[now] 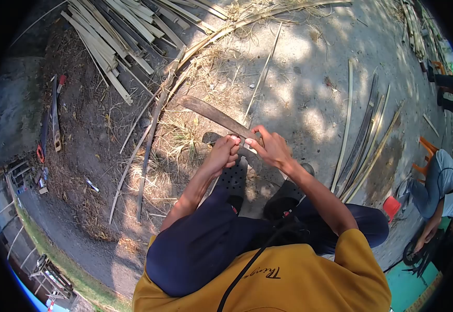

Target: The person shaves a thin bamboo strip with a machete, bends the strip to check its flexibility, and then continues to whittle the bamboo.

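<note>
Over my feet, both hands meet in the middle of the head view. A long brown flat piece, slightly curved with a rounded far end, slants up and left from my right hand. My right fingers and thumb are closed around its near end. My left hand is closed in a fist right beside it, knuckles up, under the piece's lower edge. What the left fingers hold, if anything, is hidden. Below the hands are dark perforated clogs on my feet.
Bamboo strips lie piled at the upper left, with more strips on the right. A handsaw lies on the left ground. Another person sits at the right near a red container and an orange chair.
</note>
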### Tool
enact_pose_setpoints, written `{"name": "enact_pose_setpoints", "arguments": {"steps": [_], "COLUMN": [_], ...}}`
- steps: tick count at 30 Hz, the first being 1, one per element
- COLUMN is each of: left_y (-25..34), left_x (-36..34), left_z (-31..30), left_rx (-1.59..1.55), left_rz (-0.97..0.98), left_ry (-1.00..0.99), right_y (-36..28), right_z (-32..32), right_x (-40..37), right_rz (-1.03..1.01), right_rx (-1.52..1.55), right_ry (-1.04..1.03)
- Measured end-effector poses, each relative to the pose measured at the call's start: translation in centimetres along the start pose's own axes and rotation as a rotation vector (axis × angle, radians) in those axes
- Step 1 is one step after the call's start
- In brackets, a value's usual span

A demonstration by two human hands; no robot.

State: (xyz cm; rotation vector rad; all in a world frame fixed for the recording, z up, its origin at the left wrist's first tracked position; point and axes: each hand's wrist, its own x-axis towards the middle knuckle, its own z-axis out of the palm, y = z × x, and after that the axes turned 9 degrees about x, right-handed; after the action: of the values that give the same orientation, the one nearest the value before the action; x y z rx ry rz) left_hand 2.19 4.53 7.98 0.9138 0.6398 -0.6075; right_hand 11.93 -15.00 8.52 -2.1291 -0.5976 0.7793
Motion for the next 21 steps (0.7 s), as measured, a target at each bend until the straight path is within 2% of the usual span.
{"name": "enact_pose_setpoints", "arguments": {"steps": [5, 7, 8, 11, 13, 15, 21], "left_y": [-0.6, 0.1, 0.3, -0.5, -0.5, -0.2, -0.3], "left_x": [-1.0, -0.5, -0.2, -0.7, -0.8, -1.0, -1.3], "left_z": [-0.2, -0.1, -0.3, -0.2, -0.2, -0.5, 0.0], "left_rx": [0.02, 0.045, 0.083, 0.028, 0.044, 0.131, 0.107], "left_rz": [-0.018, 0.044, 0.023, 0.018, 0.045, 0.067, 0.091], "left_ry": [-0.023, -0.037, -0.014, 0.022, 0.038, 0.066, 0.079], "right_y": [0.3, -0.5, 0.0, 1.1, 0.4, 0.0, 0.0], "right_z": [-1.5, -0.9, 0.0, -0.6, -1.1, -1.2, -0.6], "right_x": [2.4, 1.5, 0.9, 2.1, 2.7, 3.2, 2.2], "right_rz": [0.069, 0.078, 0.014, -0.008, 0.055, 0.023, -0.031], "right_rx": [0.05, 0.047, 0.048, -0.002, 0.009, -0.052, -0.026], "right_ry": [0.068, -0.01, -0.013, -0.02, -0.064, -0.08, -0.052]}}
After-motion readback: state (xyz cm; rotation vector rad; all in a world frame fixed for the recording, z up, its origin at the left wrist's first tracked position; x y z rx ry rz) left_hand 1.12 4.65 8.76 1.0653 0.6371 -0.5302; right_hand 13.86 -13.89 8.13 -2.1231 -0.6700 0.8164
